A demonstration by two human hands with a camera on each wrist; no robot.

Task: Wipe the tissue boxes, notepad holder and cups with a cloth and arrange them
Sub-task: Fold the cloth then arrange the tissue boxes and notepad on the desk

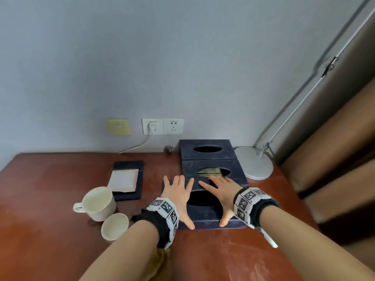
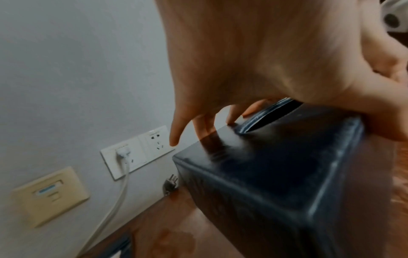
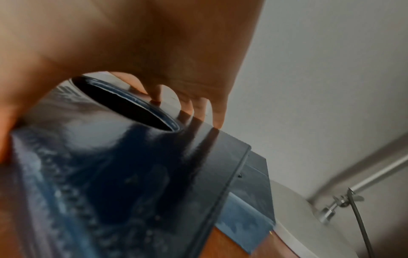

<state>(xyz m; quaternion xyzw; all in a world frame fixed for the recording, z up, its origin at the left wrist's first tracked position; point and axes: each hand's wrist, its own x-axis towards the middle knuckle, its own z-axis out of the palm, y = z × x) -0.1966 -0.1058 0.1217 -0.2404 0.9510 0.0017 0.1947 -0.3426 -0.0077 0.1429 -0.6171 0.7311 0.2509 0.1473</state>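
Three dark blue tissue boxes stand in a row running away from me. On the top of the nearest box (image 1: 205, 214) lie both my hands, the left hand (image 1: 183, 201) and the right hand (image 1: 221, 199). Their fingers are spread and fairly straight, with the tips at its far edge and the thumbs down its near face. The wrist views show the same box (image 2: 276, 165) (image 3: 99, 165) under arched palms. Behind it are the middle box (image 1: 190, 165) and the far box (image 1: 186, 148). The notepad holder (image 1: 128, 164), a white mug (image 1: 99, 201) and a small cup (image 1: 114, 226) sit to the left. No cloth is in view.
A round silver lamp base (image 1: 255, 163) stands right of the boxes, its arm rising along the wall. Wall sockets (image 1: 162, 126) with a plugged cable sit behind the brown table (image 1: 50, 199). Brown upholstery (image 1: 334, 159) borders the table's right side.
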